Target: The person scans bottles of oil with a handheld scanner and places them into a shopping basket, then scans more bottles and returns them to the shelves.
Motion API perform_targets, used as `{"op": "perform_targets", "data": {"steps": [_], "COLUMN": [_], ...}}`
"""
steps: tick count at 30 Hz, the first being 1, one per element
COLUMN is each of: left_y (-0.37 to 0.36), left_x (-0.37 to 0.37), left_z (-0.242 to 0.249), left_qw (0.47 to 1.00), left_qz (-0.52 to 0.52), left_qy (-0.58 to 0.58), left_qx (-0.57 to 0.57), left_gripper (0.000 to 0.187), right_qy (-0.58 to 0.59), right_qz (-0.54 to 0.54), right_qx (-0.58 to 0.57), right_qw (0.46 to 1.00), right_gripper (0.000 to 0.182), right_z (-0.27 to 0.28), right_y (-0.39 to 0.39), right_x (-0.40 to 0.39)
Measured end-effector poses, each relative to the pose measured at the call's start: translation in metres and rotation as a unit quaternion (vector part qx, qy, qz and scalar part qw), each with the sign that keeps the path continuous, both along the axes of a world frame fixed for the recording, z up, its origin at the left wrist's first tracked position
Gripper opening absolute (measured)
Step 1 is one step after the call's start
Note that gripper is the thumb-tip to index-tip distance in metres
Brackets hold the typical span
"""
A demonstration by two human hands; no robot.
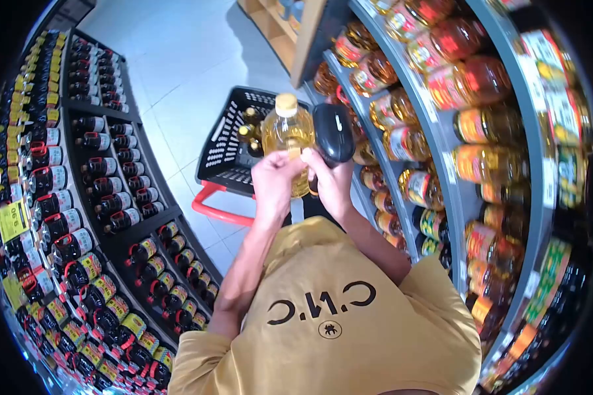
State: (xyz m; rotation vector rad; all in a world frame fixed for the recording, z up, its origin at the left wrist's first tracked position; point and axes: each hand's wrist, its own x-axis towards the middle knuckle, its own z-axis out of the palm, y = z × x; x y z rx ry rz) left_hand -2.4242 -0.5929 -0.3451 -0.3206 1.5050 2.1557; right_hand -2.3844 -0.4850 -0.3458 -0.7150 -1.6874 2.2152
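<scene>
Yellow shirt (pixel 382 349) closest; your left hand (pixel 274 179) and right hand (pixel 329 179) at an oil bottle (pixel 287 133), grips unclear; tiled floor (pixel 174 79), shelves (pixel 446 135) either side.

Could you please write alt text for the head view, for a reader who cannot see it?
A person's left hand and right hand are close together by a large clear bottle of golden liquid, with a black rounded object at the right hand. A black basket with a red handle holds smaller bottles. Bottle-filled shelves line both sides.
</scene>
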Motion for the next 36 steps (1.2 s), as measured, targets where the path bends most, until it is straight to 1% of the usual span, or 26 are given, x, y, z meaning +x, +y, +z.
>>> {"op": "perform_targets", "data": {"steps": [1, 2, 3, 5, 6, 9, 10, 12, 14, 15, 19, 21, 23, 25, 28, 29, 30, 31, 33, 34, 36], "left_y": [-0.003, -0.001, -0.001, -0.002, 0.001, 0.007, 0.008, 0.011, 0.016, 0.02, 0.028, 0.032, 0.038, 0.043, 0.051, 0.053, 0.055, 0.057, 0.06, 0.062, 0.061], "left_x": [0.004, 0.008, 0.012, 0.015, 0.018, 0.029, 0.034, 0.045, 0.06, 0.071, 0.111, 0.128, 0.145, 0.16, 0.181, 0.187, 0.191, 0.195, 0.198, 0.198, 0.199], "left_z": [0.002, 0.007, 0.013, 0.031, 0.034, 0.043, 0.049, 0.06, 0.074, 0.072, 0.079, 0.076, 0.072, 0.068, 0.064, 0.063, 0.065, 0.066, 0.065, 0.065, 0.068], "left_qw": [0.999, 0.998, 0.996, 0.991, 0.987, 0.977, 0.977, 0.977, 0.978, 0.984, 0.984, 0.985, 0.985, 0.985, 0.983, 0.983, 0.982, 0.981, 0.978, 0.975, 0.977], "left_qz": [-0.036, -0.054, -0.07, -0.134, -0.141, -0.182, -0.192, -0.199, -0.197, -0.168, -0.162, -0.168, -0.165, -0.164, -0.168, -0.165, -0.172, -0.176, -0.188, -0.196, -0.198], "left_qy": [0.004, 0.003, 0.0, -0.009, -0.023, 0.018, 0.014, 0.018, 0.032, 0.053, 0.071, 0.025, 0.017, -0.003, 0.008, 0.012, 0.024, 0.023, 0.023, 0.033, 0.038], "left_qx": [-0.008, 0.021, 0.049, 0.002, 0.079, 0.108, 0.093, 0.067, 0.058, 0.038, 0.02, 0.034, 0.037, 0.056, 0.069, 0.073, 0.077, 0.081, 0.09, 0.096, 0.072], "left_gripper": [0.01, 0.011, 0.011, 0.012, 0.013, 0.014, 0.013, 0.013, 0.012, 0.014, 0.013, 0.013, 0.013, 0.013, 0.013, 0.013, 0.012, 0.011, 0.011, 0.01, 0.008], "right_qy": [0.0, -0.015, -0.003, 0.008, 0.022, 0.067, 0.074, 0.107, 0.089, 0.082, 0.062, 0.062, 0.051, 0.035, 0.033, 0.036, 0.016, 0.03, 0.082, 0.072, 0.074], "right_qz": [-0.019, -0.038, -0.067, -0.065, -0.064, -0.058, -0.056, -0.057, -0.065, -0.07, -0.064, -0.063, -0.066, -0.066, -0.064, -0.063, -0.063, -0.068, -0.074, -0.059, -0.114], "right_qx": [0.006, 0.001, -0.005, 0.019, 0.017, 0.016, 0.015, 0.012, 0.024, 0.033, 0.042, 0.035, 0.019, 0.023, 0.025, 0.025, 0.023, 0.045, 0.044, 0.066, 0.053], "right_qw": [1.0, 0.999, 0.998, 0.998, 0.998, 0.996, 0.996, 0.992, 0.994, 0.994, 0.995, 0.995, 0.996, 0.997, 0.997, 0.997, 0.998, 0.996, 0.993, 0.993, 0.989], "right_gripper": [0.013, 0.013, 0.013, 0.012, 0.012, 0.011, 0.011, 0.01, 0.01, 0.01, 0.008, 0.011, 0.011, 0.007, 0.004, 0.005, 0.01, 0.012, 0.015, 0.02, 0.006], "right_z": [0.006, 0.013, 0.021, 0.028, 0.032, 0.043, 0.045, 0.047, 0.055, 0.057, 0.068, 0.059, 0.055, 0.06, 0.06, 0.059, 0.065, 0.063, 0.061, 0.058, 0.063], "right_y": [-0.002, -0.003, -0.006, -0.001, 0.002, 0.012, 0.014, 0.018, 0.02, 0.021, 0.028, 0.035, 0.041, 0.046, 0.052, 0.054, 0.056, 0.057, 0.059, 0.063, 0.057], "right_x": [0.011, 0.019, 0.024, 0.039, 0.044, 0.061, 0.069, 0.081, 0.097, 0.105, 0.145, 0.164, 0.18, 0.194, 0.214, 0.221, 0.226, 0.229, 0.233, 0.237, 0.234]}}
